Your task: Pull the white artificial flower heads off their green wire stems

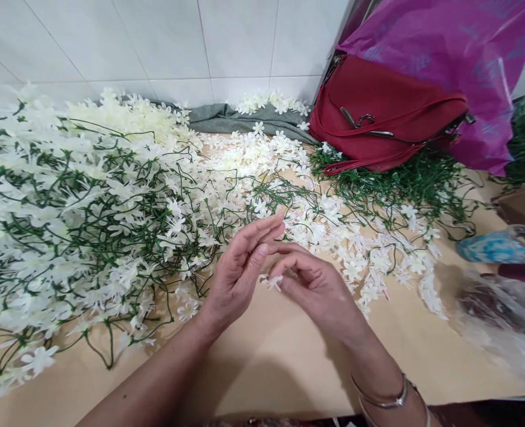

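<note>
Above the near part of the table my two hands meet, fingertips touching or nearly so. My right hand (313, 287) is curled closed, with a small white artificial flower (272, 281) at its thumb and fingertips. My left hand (238, 273) has its thumb pressed in toward its fingers; whatever lies between them is hidden. Just beyond the hands, loose white petals and stamens (307, 231) are spread over the table (271, 356). To the left rises a big heap of white artificial flowers on green stems (89, 207).
Behind, a red handbag (387, 112) rests on green artificial stems (391, 178), beside a purple plastic bag (471, 65). At right are a blue-patterned cup (493, 246) lying on its side and a clear plastic bag (506, 320). A grey cloth (227, 118) lies along the tiled wall (165, 41).
</note>
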`<state>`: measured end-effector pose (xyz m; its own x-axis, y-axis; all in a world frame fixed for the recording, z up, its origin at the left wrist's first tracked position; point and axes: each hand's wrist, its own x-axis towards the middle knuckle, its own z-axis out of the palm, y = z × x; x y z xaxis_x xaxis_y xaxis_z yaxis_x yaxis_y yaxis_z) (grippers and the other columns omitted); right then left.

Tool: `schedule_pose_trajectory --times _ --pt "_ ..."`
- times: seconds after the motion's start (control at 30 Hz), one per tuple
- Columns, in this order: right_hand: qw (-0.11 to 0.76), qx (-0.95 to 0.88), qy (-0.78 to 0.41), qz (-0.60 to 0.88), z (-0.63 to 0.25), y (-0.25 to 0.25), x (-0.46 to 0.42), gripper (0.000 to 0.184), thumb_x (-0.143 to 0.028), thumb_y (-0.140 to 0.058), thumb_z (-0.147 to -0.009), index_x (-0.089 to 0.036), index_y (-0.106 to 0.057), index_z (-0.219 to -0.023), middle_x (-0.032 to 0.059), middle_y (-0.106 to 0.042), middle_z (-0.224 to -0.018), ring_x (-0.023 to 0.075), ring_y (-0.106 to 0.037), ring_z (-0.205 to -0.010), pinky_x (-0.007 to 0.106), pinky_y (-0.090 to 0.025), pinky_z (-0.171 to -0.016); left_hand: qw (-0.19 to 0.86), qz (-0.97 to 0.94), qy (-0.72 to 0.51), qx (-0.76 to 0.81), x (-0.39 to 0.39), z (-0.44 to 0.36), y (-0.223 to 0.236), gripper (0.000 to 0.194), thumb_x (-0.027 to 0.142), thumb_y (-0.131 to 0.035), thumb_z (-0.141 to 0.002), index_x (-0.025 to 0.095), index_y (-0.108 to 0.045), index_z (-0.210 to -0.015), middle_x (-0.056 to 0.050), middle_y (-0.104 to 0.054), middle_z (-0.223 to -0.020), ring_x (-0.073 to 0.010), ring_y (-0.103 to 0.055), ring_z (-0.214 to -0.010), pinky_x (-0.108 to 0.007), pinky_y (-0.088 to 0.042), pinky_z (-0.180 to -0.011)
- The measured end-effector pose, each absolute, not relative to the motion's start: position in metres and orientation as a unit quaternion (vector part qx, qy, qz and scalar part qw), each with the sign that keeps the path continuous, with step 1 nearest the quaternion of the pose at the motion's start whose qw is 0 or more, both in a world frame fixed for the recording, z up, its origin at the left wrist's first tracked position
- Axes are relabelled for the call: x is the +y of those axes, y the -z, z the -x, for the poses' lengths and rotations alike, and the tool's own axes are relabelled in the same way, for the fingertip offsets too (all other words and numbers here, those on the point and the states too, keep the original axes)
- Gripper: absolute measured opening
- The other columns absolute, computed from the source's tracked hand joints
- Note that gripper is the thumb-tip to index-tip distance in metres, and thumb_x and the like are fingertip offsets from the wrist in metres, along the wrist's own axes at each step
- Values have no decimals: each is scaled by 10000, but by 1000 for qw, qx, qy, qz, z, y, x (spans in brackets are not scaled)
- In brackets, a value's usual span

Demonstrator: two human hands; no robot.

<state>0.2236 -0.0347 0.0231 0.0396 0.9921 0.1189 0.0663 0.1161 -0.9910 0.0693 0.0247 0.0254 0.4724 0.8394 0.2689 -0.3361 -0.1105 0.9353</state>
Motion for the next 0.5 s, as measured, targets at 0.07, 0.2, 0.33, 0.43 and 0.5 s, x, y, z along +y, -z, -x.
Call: schedule_pose_trajectory --times 0.07,0.2,0.33,0.43,0.5 --pt "490 -564 -443 496 -218 -25 -36 117 -172 -666 -927 -254 -728 -871 39 -753 -1127 209 -691 -1113 382 -533 -983 635 -579 -464 215 24 -69 -27 359 203 -504 -1074 307 -591 -1406 -55 -561 -1563 -258 -543 -1438 -427 -478 -1204" --pt "474 -577 -397 534 -212 -26 -37 131 -150 -630 -939 -257 -695 -897 -2 -741 -901 175 -697 -870 328 -551 -823 627 -589 -456 228 24 -68 -25 382 241 -533 -1065 304 -568 -1441 -79 -505 -1606 -293 -560 -1421 -463 -490 -1193" --pt "475 -593 -403 511 -208 -24 -36 142 -163 -627 -954 -255 -687 -864 25 -739 -1078 196 -691 -1055 355 -538 -938 620 -592 -459 233 24 -69 -24 373 234 -549 -1058 302 -587 -1422 -80 -537 -1581 -280 -594 -1388 -441 -518 -1169" --pt "461 -592 -426 505 -205 -23 -36 146 -152 -621 -957 -245 -670 -855 16 -735 -1017 182 -688 -980 325 -538 -879 613 -598 -463 230 23 -69 -25 383 200 -544 -1056 314 -594 -1419 -69 -534 -1584 -269 -607 -1375 -428 -510 -1178" --pt "457 -587 -434 509 -203 -24 -37 150 -141 -621 -951 -237 -657 -842 -4 -720 -924 165 -672 -893 296 -527 -813 613 -600 -460 229 23 -69 -25 395 184 -550 -1051 316 -592 -1422 -67 -529 -1588 -266 -625 -1355 -417 -524 -1165"
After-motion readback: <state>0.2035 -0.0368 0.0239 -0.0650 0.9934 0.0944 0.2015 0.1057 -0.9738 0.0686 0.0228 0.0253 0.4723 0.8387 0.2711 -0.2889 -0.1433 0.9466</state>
